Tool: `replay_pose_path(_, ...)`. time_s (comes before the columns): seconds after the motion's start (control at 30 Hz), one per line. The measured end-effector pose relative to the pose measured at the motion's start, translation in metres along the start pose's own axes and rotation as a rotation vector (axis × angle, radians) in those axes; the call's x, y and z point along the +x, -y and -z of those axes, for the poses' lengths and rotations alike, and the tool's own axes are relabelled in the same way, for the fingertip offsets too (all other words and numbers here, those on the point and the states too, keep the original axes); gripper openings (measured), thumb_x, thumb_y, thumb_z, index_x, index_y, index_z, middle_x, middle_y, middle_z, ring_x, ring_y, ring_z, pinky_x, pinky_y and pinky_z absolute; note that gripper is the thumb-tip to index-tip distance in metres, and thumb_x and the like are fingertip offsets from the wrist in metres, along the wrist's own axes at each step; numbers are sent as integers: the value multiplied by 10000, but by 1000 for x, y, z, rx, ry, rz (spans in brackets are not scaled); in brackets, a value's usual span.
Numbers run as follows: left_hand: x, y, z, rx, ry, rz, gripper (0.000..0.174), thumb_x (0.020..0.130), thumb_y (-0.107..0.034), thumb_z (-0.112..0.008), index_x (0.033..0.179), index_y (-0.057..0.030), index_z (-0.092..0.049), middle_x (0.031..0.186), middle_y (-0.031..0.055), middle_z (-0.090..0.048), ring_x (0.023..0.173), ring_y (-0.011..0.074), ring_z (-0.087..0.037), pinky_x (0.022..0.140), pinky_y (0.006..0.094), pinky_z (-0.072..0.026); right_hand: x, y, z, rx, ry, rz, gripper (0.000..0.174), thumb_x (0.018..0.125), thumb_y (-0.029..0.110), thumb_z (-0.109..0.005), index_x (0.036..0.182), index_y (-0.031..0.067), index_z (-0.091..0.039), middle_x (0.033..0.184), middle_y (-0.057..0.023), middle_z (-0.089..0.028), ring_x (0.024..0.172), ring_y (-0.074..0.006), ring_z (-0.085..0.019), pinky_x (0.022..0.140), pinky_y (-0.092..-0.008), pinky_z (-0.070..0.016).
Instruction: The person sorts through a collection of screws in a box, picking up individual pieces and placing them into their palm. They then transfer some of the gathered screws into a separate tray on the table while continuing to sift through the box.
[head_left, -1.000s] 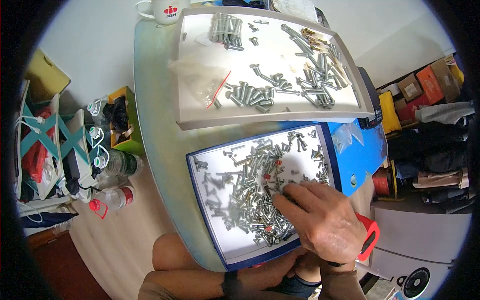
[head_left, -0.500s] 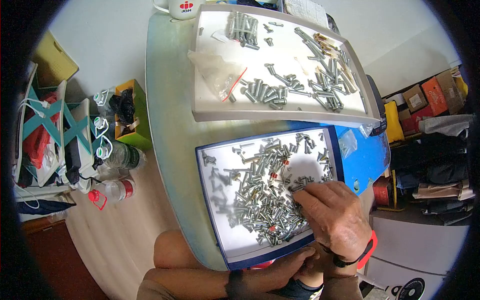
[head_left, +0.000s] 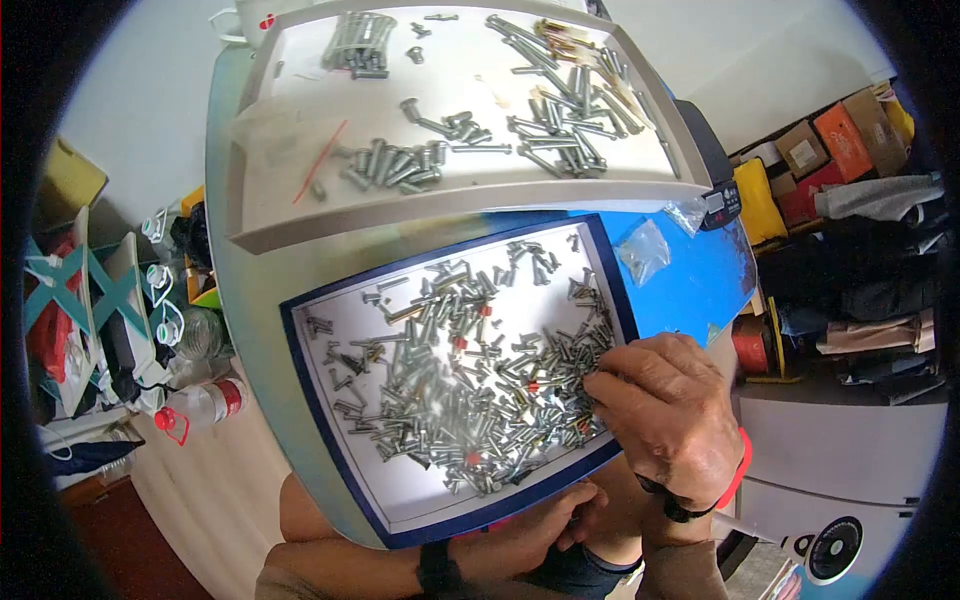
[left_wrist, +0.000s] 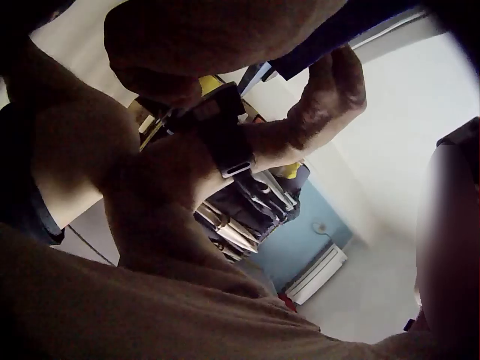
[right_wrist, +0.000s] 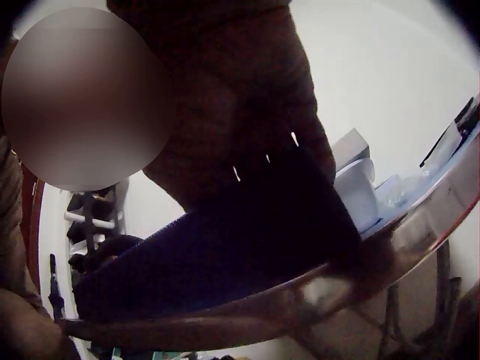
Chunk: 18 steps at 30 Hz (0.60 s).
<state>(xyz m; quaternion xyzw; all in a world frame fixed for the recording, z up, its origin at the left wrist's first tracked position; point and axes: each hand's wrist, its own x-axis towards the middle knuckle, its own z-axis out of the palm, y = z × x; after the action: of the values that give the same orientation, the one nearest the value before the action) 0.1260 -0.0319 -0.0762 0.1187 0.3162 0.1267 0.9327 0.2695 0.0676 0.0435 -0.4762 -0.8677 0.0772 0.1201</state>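
My right hand (head_left: 670, 415) reaches over the right edge of a blue-rimmed box (head_left: 455, 262), its bent fingertips among small metal screws (head_left: 565, 355); whether they pinch one is hidden. The screws lie spread over the white bottom, with a few red pieces among them. In the right wrist view that hand (right_wrist: 240, 90) shows dark above the blue box wall (right_wrist: 225, 262). Low beside the box's near edge, my left hand (head_left: 550, 520) rests by the lap with fingers loosely curled, holding nothing. The left wrist view shows my right hand (left_wrist: 326, 101) near the blue box edge.
Behind the blue box, a larger white tray (head_left: 450, 200) holds longer bolts and plastic bags. To the right are a small clear bag (head_left: 643, 252) on a blue surface and a black device (head_left: 722, 200). A mug stands at the back left; bottles (head_left: 205, 405) are on the floor.
Both boxes appear further left in the head view. More screws lie at the right side of the blue box, where the middle right was barer. My right hand stays by them; my left remains low.
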Motion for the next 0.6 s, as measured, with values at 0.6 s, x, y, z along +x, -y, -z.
replay_pose_path(0.6, 27, 5, 0, -56, -40, 233, 262, 1051, -346, -583, 1022, -98, -663, 771, -10, -600, 598, 96, -554, 502, 236, -441, 5, -15, -15, -172, -178, 60, 318, 768, 128, -681, 1070, 44, -727, 1056, -66, -697, 1031, -253, -660, 1084, -523, -440)
